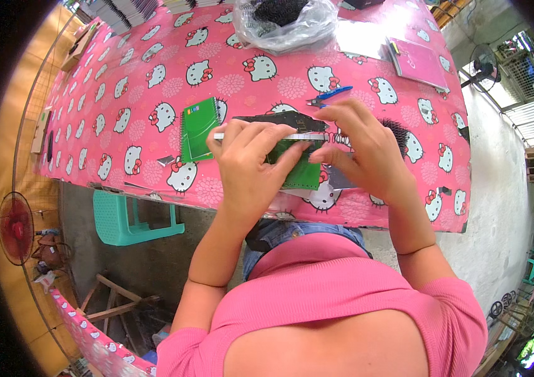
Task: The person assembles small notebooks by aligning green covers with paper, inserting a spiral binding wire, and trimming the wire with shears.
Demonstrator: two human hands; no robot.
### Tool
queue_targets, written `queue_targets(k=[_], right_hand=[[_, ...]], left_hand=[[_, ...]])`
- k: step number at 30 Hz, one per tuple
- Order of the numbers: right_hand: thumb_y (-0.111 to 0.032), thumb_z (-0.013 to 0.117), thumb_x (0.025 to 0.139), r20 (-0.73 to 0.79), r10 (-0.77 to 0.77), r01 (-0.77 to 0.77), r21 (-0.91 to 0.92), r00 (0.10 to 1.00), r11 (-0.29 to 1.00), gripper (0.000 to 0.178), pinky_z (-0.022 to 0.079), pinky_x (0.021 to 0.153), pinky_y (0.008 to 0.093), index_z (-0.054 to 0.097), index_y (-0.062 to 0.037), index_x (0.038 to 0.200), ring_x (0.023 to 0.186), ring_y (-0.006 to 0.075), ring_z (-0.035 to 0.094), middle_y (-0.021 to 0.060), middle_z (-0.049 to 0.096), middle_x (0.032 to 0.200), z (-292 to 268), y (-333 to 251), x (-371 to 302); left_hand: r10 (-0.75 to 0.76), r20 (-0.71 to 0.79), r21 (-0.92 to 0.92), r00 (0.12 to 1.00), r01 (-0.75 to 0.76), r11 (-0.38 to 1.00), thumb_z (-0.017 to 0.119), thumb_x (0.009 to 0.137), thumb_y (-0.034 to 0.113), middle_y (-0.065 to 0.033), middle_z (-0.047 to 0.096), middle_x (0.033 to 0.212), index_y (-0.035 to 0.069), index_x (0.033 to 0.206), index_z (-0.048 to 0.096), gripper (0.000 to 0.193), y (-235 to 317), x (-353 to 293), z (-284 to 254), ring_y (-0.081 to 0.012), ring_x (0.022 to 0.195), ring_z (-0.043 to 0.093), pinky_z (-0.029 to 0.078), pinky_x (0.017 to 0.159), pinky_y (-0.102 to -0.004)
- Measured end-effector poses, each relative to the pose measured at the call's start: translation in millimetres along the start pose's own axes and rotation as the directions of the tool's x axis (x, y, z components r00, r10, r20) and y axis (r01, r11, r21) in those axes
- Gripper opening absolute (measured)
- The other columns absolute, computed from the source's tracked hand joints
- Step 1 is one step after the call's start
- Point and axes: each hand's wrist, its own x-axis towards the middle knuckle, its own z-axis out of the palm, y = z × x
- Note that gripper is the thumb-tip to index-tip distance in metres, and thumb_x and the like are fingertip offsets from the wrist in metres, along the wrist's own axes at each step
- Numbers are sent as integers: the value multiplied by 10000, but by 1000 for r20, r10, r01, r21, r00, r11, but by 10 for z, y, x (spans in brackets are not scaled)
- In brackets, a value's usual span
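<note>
My left hand (249, 157) is closed around a small notebook (301, 176) with a green cover, its white page edge turned up. Its thumb presses on the green side. At the notebook's right end, my right hand (367, 154) pinches a dark binding coil (338, 139) between thumb and fingers. How far the coil runs through the holes is hidden by the fingers. Just beyond lie blue-handled cutting pliers (330, 95). Left of my left hand rest green spiral notebooks (199, 133), partly overlapping.
Loose black coils (396, 135) lie right of my right hand. A clear plastic bag (260, 36) of black coils stands at the far side, with stacked notebooks (122, 14) at far left. A pink notebook (418, 63) lies far right. A teal stool (113, 220) stands below the table's left edge.
</note>
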Motion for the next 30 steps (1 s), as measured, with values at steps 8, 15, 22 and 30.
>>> queue_targets(k=[8, 15, 22, 30], right_hand=[[-204, 692, 827, 13, 148, -149, 135, 989, 980, 231, 489, 629, 433, 636, -32, 970, 768, 342, 616, 141, 624, 834, -572, -188, 43], [-256, 729, 776, 381, -11, -5, 42, 925, 999, 350, 488, 696, 457, 645, -8, 1008, 803, 357, 630, 169, 650, 845, -403, 15, 163], [-258, 735, 752, 357, -3, 23, -51, 934, 998, 350, 498, 733, 468, 649, -10, 983, 837, 393, 625, 196, 653, 848, -385, -120, 265], [-200, 752, 727, 317, -109, 92, 66, 942, 994, 279, 478, 689, 501, 646, 0, 891, 798, 416, 615, 203, 647, 838, -430, -338, 275]], left_hand=[[-14, 10, -21, 1000, 15, 1000, 833, 656, 153, 3, 702, 852, 123, 868, 743, 232, 120, -66, -36, -162, 823, 599, 358, 860, -336], [24, 8, 16, 1000, -24, 1000, 835, 652, 156, 7, 705, 852, 130, 879, 741, 246, 131, 26, 8, -161, 821, 600, 357, 848, -333], [-6, 1, 15, 1000, 6, 1000, 812, 697, 266, 26, 697, 905, 169, 1038, 709, 370, 66, -30, 14, -172, 834, 585, 323, 890, -406], [-59, 47, -4, 997, 59, 998, 772, 747, 271, 33, 668, 899, 151, 1213, 619, 505, 127, -89, -26, -163, 841, 572, 306, 892, -415]])
